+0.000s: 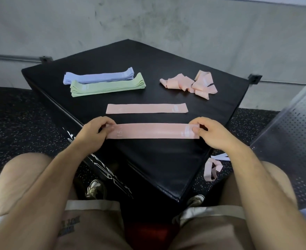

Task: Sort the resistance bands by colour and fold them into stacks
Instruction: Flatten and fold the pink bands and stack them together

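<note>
While both hands pinched its ends, one pink band (152, 131) ran flat and straight across the near part of the black box (157, 159) top. Couldn't tell if it touched the top or hung just over it. Left hand (96, 129): fingers curled, thumb and fingertips clamped on the band's left end, next to a printed "15". Right hand (209, 132): same grip on the right end, thumb on top beside a small pale logo. Band looked taut, no twist.

Second pink band (146, 108) lay flat on the box top just beyond the held one, parallel, not touching it. Green stack (107, 86) sat toward the box's far-left side, bands flat, edges roughly lined up. Lilac stack (98, 77) sat right behind the green one, touching or nearly so, same direction. Loose pink heap (190, 83) sat toward the box's far-right side, twisted and tangled, well apart from both stacks.

Off the box: a crumpled pink band (210, 168) lay on the speckled floor (13, 114) by the box's near-right side, a white strip (220, 156) just beside it. Left shoe (94, 188) and right shoe (196, 199) showed either side of the box's near corner. Perforated metal panel (292, 141) stood right of the box, concrete wall (148, 20) behind it.
</note>
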